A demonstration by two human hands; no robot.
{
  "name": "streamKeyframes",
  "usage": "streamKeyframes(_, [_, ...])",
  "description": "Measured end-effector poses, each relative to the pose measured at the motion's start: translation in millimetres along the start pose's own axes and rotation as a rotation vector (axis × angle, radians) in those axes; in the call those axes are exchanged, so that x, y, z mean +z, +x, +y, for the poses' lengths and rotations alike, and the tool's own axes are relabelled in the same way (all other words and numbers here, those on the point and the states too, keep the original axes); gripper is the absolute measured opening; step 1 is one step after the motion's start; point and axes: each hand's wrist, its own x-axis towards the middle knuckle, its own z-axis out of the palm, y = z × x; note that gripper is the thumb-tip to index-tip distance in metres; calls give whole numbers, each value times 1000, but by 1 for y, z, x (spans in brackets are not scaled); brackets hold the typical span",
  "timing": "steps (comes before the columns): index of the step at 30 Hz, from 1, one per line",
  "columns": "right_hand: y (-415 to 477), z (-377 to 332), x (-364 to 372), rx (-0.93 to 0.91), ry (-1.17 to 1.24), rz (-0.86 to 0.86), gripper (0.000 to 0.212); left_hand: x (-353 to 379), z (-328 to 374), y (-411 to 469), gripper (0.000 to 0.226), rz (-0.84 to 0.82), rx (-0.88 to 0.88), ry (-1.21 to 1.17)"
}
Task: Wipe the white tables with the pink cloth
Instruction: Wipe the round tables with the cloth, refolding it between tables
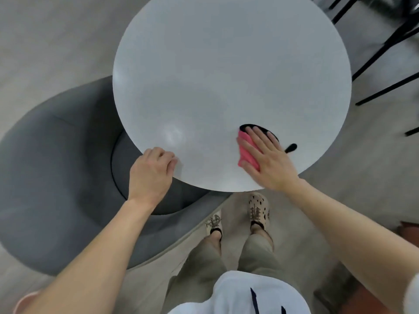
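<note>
Person is standing at the near edge of a round white table [226,64], wiping it. Right hand [269,159] is lying flat, fingers straight and slightly spread, pressing the pink cloth [246,148] down on the tabletop close to the near-right edge. The cloth is folded small and mostly covered by the palm, with only its left side showing. Left hand [149,173] is bracing at the near-left edge, fingers curled over the rim and gripping it. The thumb is hidden, so I can't tell how firm that grip is.

Black marks [248,126] are showing just past the right fingertips, with a smaller blot toward the right edge. Stain or something else, I can't tell. A faint shiny patch is sitting near the near-left part of the top.

A grey armchair [56,177] is tucked partly under the left edge of the table. Black chair legs [385,44] are standing off the far-right edge. The person's shoes [258,207] are just below the near edge.

Step in hand, as I'm judging it: a wiping stroke on this table, working the near-right zone. Most of the top, centre and far edge, is looking untouched by the cloth right now. Next move is probably calling for sliding the flat hand over the black marks and on toward the far edge. That means leaning in and holding even pressure so the cloth isn't bunching or slipping out from under the palm. The left hand is likely steadying the table against the push.
</note>
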Motion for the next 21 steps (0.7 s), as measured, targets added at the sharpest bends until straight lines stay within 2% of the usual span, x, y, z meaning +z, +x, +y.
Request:
streamKeyframes(3, [41, 8, -5, 292, 30, 68, 68, 0, -4, -10, 17, -18, 11, 25])
streamKeyframes(5, [85, -24, 1, 471, 58, 136, 69, -1, -11, -19, 20, -24, 8, 44])
streamKeyframes(6, [106, -48, 6, 489, 59, 159, 70, -2, -15, -23, 22, -26, 7, 57])
streamKeyframes(10, [141, -165, 28, 202, 67, 165, 68, -6, -26, -40, 33, -41, -23, 104])
streamKeyframes(13, [106, -197, 40, -21, 110, 139, 63, -8, -28, -48, 35, -40, -58, 111])
streamKeyframes(15, [61, -171, 44, -120, 106, 143, 59, -5, -23, -50, 30, -36, -6, 107])
streamKeyframes(17, [14, -120, 40, -135, 69, 160, 58, 1, -14, -50, 26, -44, 90, 104])
streamKeyframes(19, [-22, -59, 28, -65, 13, 129, 60, 6, -6, -49, 24, -50, 153, 88])
streamKeyframes(21, [-29, -14, 17, 103, -2, 103, 62, 10, -1, -48, 24, -34, 154, 73])
